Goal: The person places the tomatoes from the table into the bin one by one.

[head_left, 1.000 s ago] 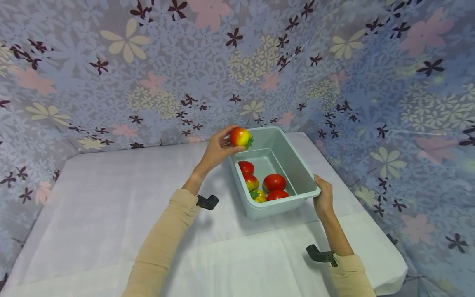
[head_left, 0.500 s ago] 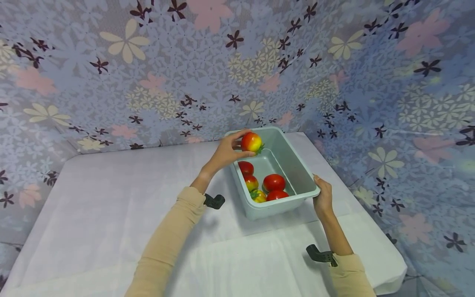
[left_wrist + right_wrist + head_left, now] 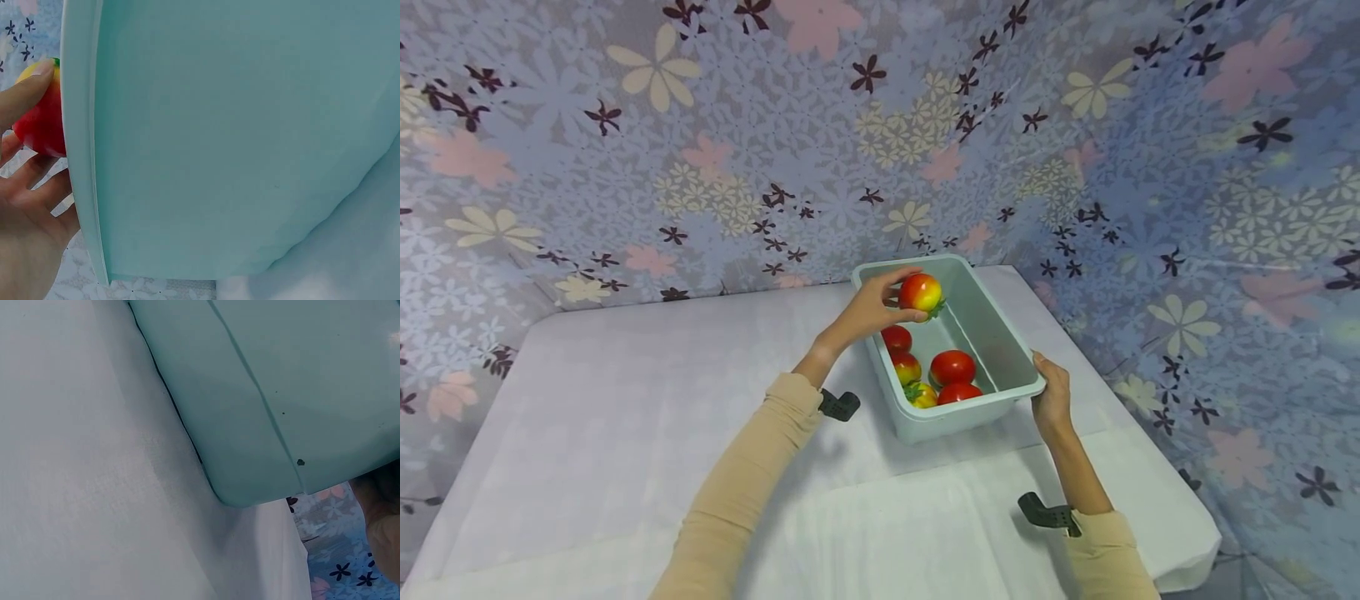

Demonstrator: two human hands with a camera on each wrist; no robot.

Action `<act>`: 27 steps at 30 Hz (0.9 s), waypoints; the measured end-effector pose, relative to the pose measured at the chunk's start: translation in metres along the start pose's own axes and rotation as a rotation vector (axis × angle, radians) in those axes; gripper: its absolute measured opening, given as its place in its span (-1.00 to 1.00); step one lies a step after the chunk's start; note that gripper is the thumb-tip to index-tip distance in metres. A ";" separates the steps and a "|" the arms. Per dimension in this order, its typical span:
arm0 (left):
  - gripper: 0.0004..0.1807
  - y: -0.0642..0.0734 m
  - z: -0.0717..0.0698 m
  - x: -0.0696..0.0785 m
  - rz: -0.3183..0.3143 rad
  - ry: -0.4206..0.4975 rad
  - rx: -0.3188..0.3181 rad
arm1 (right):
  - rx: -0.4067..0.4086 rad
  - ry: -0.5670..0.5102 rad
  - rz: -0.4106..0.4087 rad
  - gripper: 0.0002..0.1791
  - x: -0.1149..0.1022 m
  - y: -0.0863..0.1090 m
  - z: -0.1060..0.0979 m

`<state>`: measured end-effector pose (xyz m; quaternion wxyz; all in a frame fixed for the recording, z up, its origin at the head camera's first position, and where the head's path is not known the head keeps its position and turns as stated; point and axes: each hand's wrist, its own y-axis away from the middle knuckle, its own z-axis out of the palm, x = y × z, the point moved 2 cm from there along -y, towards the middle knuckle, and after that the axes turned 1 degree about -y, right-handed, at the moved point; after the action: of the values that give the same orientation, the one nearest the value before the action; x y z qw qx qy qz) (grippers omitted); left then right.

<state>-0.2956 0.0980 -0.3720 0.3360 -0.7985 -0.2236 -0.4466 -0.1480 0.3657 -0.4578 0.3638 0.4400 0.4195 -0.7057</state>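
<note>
My left hand (image 3: pixel 871 310) holds a red and yellow tomato (image 3: pixel 917 293) with a green leafy top, between the thumb and fingers, over the far left part of a pale grey-green plastic bin (image 3: pixel 992 333). In the left wrist view the thumb lies across the tomato (image 3: pixel 45 125), partly hidden behind the bin's rim (image 3: pixel 78 137). Several more tomatoes (image 3: pixel 953 367), some red and some yellowish, lie in the bin's near and left part. My right hand (image 3: pixel 1052 393) grips the rim at the near right corner; its fingers are mostly hidden in the right wrist view.
The bin stands at an angle on a table with a white cloth (image 3: pixel 647 417), near its right edge. Flower-patterned fabric (image 3: pixel 820 150) hangs behind the table and along its right side. Each wrist carries a dark camera mount (image 3: pixel 839 406).
My left hand has carried the tomato right and slightly down, from above the bin's left rim to further over the inside. My right hand and the bin have stayed in place.
</note>
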 end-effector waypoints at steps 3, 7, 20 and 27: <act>-0.26 -0.001 0.000 0.000 0.000 -0.020 -0.007 | -0.012 0.001 0.004 -0.54 0.000 -0.001 0.002; -0.26 -0.003 0.002 0.000 -0.004 -0.072 -0.026 | -0.013 0.019 0.013 -0.53 0.000 -0.002 0.003; -0.23 0.000 -0.001 0.005 -0.009 -0.102 -0.001 | -0.013 0.025 0.017 -0.55 -0.001 -0.003 0.003; -0.33 0.008 -0.010 0.005 0.023 -0.072 0.068 | 0.001 0.049 0.026 -0.55 -0.004 0.001 -0.002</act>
<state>-0.2933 0.0859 -0.3663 0.3596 -0.8047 -0.2415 -0.4060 -0.1448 0.3679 -0.4547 0.3626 0.4627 0.4221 -0.6901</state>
